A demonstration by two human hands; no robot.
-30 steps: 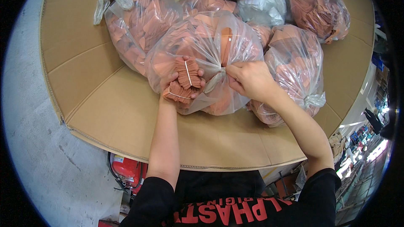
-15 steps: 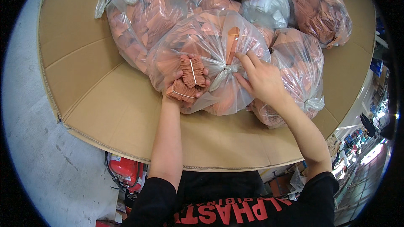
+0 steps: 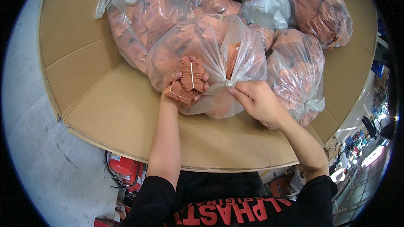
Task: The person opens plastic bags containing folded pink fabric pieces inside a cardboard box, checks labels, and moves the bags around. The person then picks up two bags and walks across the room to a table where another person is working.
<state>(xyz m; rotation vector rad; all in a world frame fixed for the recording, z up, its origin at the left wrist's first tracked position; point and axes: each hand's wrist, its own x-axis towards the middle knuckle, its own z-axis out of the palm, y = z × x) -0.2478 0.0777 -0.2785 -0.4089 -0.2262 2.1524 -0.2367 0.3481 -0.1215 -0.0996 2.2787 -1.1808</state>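
Two bundles of thin reddish-brown pieces lie in my left hand [image 3: 171, 79], its fingers curled round them. White bands bind both the upper bundle [image 3: 186, 72] and the lower bundle [image 3: 180, 93]. Behind that hand sits a large clear plastic bag [image 3: 179, 44] full of similar pieces, its neck gathered into a knot [image 3: 229, 83]. My right hand [image 3: 260, 100] pinches the bag's neck beside the knot, with thumb and fingers closed; the gripped end is mostly hidden. Through the plastic above the knot shows a long orange-brown strip [image 3: 232, 61].
Further filled bags stand round it: one at the left [image 3: 145, 21], one at the right [image 3: 296, 67], one at the far right [image 3: 322, 17], and a whitish bag [image 3: 267, 8] behind. All rest on brown cardboard [image 3: 122, 113] with a curved edge. A red fire extinguisher [image 3: 124, 166] stands below.
My right hand has moved down from the strip to the knot and closed on the bag's neck. The bag's top has sagged and its plastic is pulled toward the hand.
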